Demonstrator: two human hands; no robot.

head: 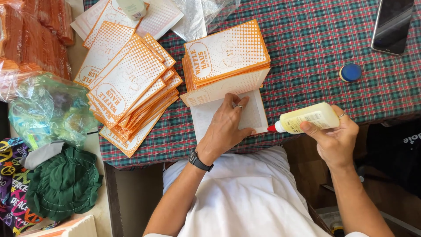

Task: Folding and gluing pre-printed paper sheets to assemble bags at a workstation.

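My left hand [228, 127] lies flat, fingers spread, on a white dotted paper sheet [254, 116] at the near edge of the table. My right hand [335, 138] grips a pale yellow glue bottle [309, 117] held sideways, its red nozzle touching the sheet's right edge. Just beyond the sheet rests a stack of orange-and-white printed paper bags [226, 55]. A wider, fanned pile of the same bags [129, 83] spreads to the left.
The table wears a green-and-red plaid cloth [315, 39]. A blue bottle cap [350, 72] and a dark phone [391, 25] lie at the right. Clear plastic wrap [199, 15] sits at the back. Plastic bags [46, 109] and green cloth [63, 182] crowd the left.
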